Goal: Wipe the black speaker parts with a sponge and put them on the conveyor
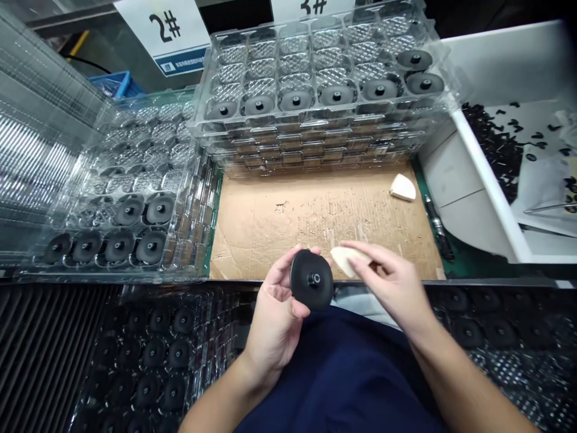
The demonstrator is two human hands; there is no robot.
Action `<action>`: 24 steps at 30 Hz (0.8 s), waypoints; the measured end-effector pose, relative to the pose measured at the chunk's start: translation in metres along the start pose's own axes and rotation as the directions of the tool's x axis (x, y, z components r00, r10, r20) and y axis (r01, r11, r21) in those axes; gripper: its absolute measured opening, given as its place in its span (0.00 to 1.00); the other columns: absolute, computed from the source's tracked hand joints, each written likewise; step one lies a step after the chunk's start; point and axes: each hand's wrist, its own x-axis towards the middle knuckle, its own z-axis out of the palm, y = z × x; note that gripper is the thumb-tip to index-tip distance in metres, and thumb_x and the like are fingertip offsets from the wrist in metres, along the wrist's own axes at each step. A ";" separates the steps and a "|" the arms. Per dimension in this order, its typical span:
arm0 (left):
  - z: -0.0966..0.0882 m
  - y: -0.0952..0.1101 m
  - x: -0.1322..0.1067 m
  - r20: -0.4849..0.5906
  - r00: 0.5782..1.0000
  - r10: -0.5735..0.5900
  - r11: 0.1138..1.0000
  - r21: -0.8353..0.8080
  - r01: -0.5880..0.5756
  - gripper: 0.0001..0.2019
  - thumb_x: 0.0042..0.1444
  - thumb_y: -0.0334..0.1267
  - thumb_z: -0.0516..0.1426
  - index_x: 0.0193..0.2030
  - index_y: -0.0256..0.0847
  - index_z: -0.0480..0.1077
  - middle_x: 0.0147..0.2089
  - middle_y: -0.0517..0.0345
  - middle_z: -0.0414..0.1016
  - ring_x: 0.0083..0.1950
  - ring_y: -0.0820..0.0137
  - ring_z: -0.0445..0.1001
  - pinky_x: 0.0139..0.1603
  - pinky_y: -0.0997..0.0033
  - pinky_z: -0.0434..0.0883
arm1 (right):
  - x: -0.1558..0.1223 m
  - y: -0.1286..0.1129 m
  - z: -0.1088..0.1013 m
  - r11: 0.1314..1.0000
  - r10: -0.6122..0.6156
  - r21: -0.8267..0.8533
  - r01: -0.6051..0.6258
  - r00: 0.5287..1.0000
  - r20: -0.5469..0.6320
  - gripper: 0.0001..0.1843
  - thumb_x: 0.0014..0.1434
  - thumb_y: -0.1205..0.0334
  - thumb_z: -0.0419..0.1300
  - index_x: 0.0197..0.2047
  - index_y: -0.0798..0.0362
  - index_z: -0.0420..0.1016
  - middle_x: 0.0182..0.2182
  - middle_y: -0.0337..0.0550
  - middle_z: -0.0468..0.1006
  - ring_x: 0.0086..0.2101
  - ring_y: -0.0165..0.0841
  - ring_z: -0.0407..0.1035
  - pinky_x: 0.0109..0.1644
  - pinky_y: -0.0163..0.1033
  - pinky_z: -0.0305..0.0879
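Black disc part [312, 279], in left hand [274, 319], white pad [348, 261] — right hand [392, 288]

A factory assembly station: stacked clear trays [311, 78] of black parts [336, 94], numbered signs [162, 27].

My left grip [274, 316] holds a black round part [312, 279] with a centre stud just above the near edge of the cardboard sheet [315, 222]. My right grip [390, 285] pinches a cream pad [349, 260] beside it. Another cream pad [402, 187] lies on the sheet, with clear plastic trays [315, 78] stacked beyond it.
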 end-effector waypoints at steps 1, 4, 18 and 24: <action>0.002 -0.001 0.000 -0.016 1.000 0.022 1.000 0.009 -0.022 0.29 0.31 0.39 0.72 0.46 0.50 0.75 0.49 0.61 0.79 0.49 0.67 0.77 0.49 0.76 0.73 | 0.000 -0.020 -0.003 0.999 -0.036 0.008 0.037 0.997 -0.067 0.14 0.60 0.61 0.57 0.48 0.46 0.76 0.43 0.40 0.80 0.34 0.31 0.73 0.33 0.35 0.69; 0.004 -0.004 -0.002 -0.085 0.989 0.117 0.992 0.063 -0.112 0.32 0.28 0.42 0.72 0.46 0.47 0.75 0.48 0.58 0.80 0.46 0.69 0.78 0.47 0.78 0.74 | -0.003 -0.072 -0.005 0.933 -0.352 0.012 0.360 0.917 -0.188 0.15 0.59 0.68 0.57 0.49 0.49 0.74 0.42 0.40 0.80 0.37 0.29 0.74 0.38 0.34 0.70; 0.007 0.000 -0.011 -0.053 0.988 0.145 0.985 0.104 -0.139 0.29 0.33 0.47 0.70 0.47 0.51 0.74 0.46 0.60 0.80 0.50 0.66 0.77 0.51 0.75 0.73 | -0.006 -0.078 -0.008 0.865 -0.501 -0.052 0.498 0.862 -0.076 0.15 0.62 0.67 0.55 0.52 0.58 0.70 0.43 0.45 0.79 0.37 0.32 0.71 0.41 0.40 0.66; 0.000 0.004 -0.009 -0.083 0.986 0.142 0.989 0.054 -0.138 0.25 0.38 0.42 0.70 0.46 0.57 0.73 0.49 0.68 0.77 0.50 0.68 0.76 0.54 0.71 0.72 | -0.001 -0.084 0.009 0.846 -0.533 0.074 0.528 0.832 0.157 0.10 0.61 0.71 0.52 0.44 0.59 0.73 0.30 0.40 0.78 0.28 0.28 0.66 0.33 0.36 0.60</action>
